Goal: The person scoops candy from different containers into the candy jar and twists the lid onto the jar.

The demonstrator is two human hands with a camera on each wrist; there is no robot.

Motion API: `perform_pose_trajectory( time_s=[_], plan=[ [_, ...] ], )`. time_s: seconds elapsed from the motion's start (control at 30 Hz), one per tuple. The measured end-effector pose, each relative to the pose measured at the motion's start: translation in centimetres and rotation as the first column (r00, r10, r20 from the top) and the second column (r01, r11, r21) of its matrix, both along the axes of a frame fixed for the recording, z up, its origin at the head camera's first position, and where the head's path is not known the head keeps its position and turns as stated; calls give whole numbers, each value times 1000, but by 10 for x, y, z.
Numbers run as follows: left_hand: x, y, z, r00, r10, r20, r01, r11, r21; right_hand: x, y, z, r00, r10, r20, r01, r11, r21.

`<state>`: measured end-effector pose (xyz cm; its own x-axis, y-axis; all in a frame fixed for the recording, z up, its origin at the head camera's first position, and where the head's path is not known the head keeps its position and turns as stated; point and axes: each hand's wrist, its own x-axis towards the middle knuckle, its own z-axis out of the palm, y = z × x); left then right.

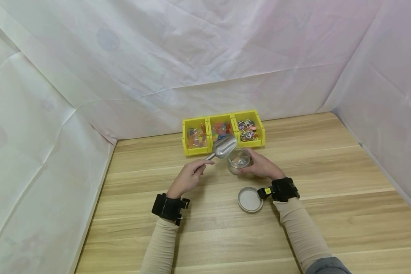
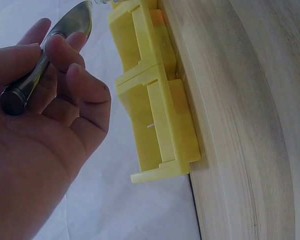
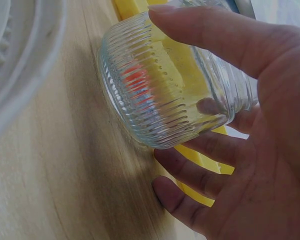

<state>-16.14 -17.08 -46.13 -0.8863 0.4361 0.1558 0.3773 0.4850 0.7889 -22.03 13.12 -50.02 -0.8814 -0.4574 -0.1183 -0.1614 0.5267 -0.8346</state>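
Observation:
My left hand (image 1: 187,178) holds a metal scoop (image 1: 222,148) by its handle, fingers curled round it in the left wrist view. The scoop's bowl is up by the left side of a clear glass jar's mouth, in front of the middle bin. My right hand (image 1: 263,166) grips that ribbed glass jar (image 3: 160,95) from the right, thumb on one side and fingers on the other. Something red and something bluish show through the jar's lower part. A round lid (image 1: 250,200) lies on the table near my right wrist.
Three joined yellow bins (image 1: 198,151) stand at the back of the wooden table (image 1: 140,198). Wrapped sweets (image 1: 196,139) fill the left one, colourful sweets (image 1: 222,128) the middle, striped lollipops (image 1: 247,131) the right. White cloth (image 1: 178,57) hangs behind and at both sides.

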Motion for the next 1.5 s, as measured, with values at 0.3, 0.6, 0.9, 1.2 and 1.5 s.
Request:
perform_pose_trajectory(
  time_s=[0.3, 0.6, 0.9, 1.2, 1.5],
  plan=[
    [-1, -2, 0, 1000, 24, 8, -25, 1000, 14, 0, 0, 0, 1000, -6, 5, 6, 1000, -2],
    [-3, -5, -4, 999, 37, 14, -38, 999, 18, -1, 0, -2, 1000, 1, 9, -1, 1000, -22],
    [-4, -5, -4, 999, 33, 7, -33, 999, 20, 1, -1, 1, 1000, -3, 9, 4, 1000, -16],
    [-4, -5, -4, 999, 53, -8, -53, 998, 22, 2, -1, 3, 1000, -3, 6, 3, 1000, -14],
    [-5, -9, -5, 998, 67, -23, -66, 997, 37, 0, -1, 1, 1000, -7, 12, 7, 1000, -3]
  ],
)
